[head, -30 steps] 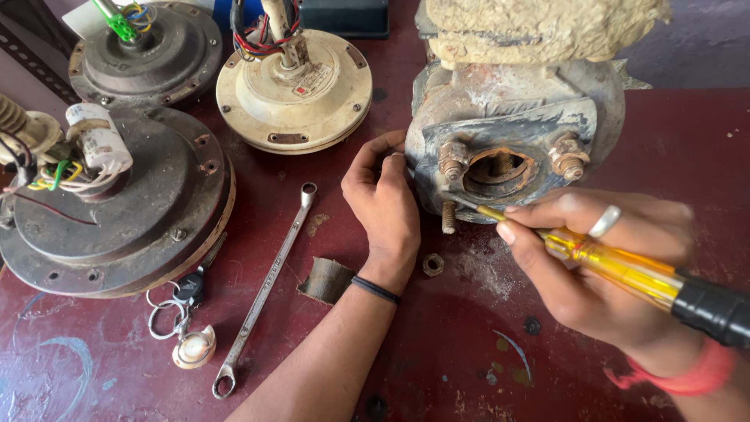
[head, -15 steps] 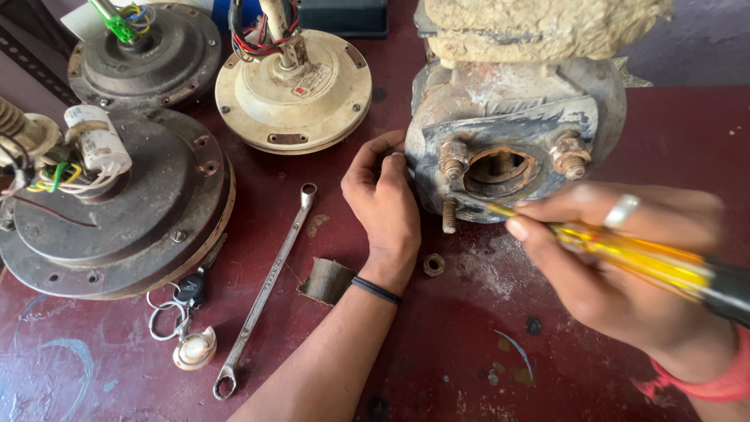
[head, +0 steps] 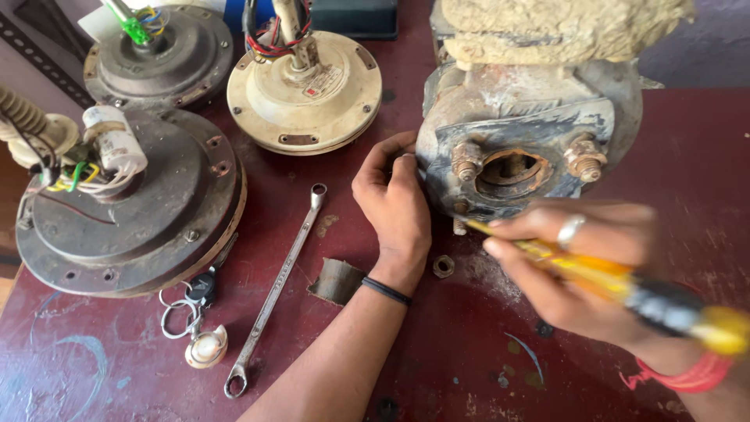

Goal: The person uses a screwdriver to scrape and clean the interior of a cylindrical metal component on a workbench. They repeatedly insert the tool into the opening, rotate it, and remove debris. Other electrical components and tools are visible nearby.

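Observation:
A rusty grey pump housing (head: 531, 133) with a round rusted opening and two corroded bolts stands at the upper right of the dark red table (head: 141, 367). My left hand (head: 394, 207) is cupped against its left side, fingers on the metal edge. Gripped in my right hand (head: 578, 273) is a yellow-handled screwdriver (head: 601, 277), blurred by motion; its tip rests at the lower left edge of the housing flange. A ring sits on one right finger. A loose nut (head: 444, 266) lies on the table just below the housing.
Left of my left arm a long ring spanner (head: 277, 285) lies diagonally. A bunch of keys (head: 195, 316) sits beside it. Three ceiling fan motors crowd the left and top: brown (head: 133, 211), cream (head: 305, 94), dark (head: 160, 55). A small metal scrap (head: 337, 281) lies by my wrist.
My right hand with the screwdriver has shifted slightly down and right, now blurred. My left hand stays on the housing.

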